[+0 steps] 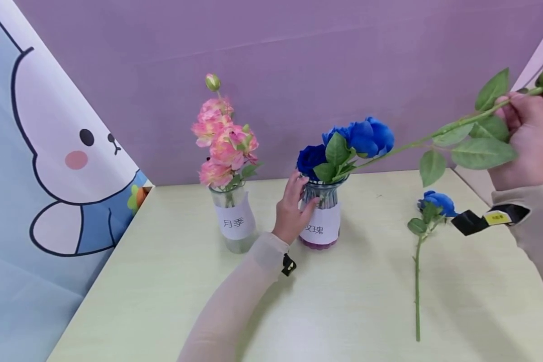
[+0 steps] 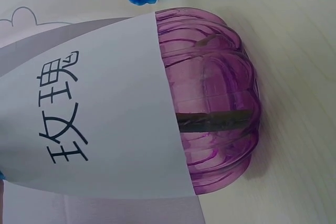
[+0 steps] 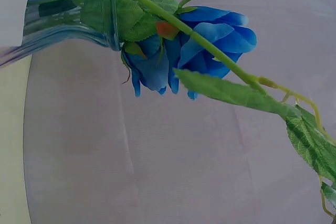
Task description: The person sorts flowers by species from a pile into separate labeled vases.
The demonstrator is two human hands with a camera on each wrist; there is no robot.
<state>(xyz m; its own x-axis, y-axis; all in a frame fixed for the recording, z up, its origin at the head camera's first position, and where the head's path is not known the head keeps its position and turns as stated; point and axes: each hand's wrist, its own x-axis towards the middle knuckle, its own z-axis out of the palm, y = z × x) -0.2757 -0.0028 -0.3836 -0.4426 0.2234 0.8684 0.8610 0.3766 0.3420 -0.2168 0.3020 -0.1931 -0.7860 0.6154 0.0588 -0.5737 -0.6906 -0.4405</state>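
- Two bare hands in pale sleeves work at a light wooden table (image 1: 357, 311), one steadying glass, the other holding a stem.
- Left hand (image 1: 291, 213) grips the neck of a blue-and-purple vase (image 1: 328, 200), thumb across the front and fingers up the side near the rim.
- Right hand (image 1: 531, 143), raised at far right, pinches a long-stemmed blue rose (image 1: 457, 123) just below its bloom, between thumb and fingers.
- The rose slants down leftward, its stem crossing the rim at the vase's mouth; how deep its end sits cannot be told.
- Blue blooms (image 1: 371, 138) with green leaves already fill the vase, which stands upright, its white label (image 1: 323, 221) marked 玫瑰.
- Seen from the left wrist, a dark stem (image 2: 215, 121) shows through the ribbed purple base.
- Another blue flower (image 1: 418, 281) lies on the table at right, bloom pointing away from the person.
- Pink flowers (image 1: 226, 143) stand in a clear vase (image 1: 242, 244) to the left, labeled 月季.
- Behind hangs a purple backdrop (image 1: 298, 75); a cartoon rabbit panel (image 1: 72, 130) borders the table's left side.
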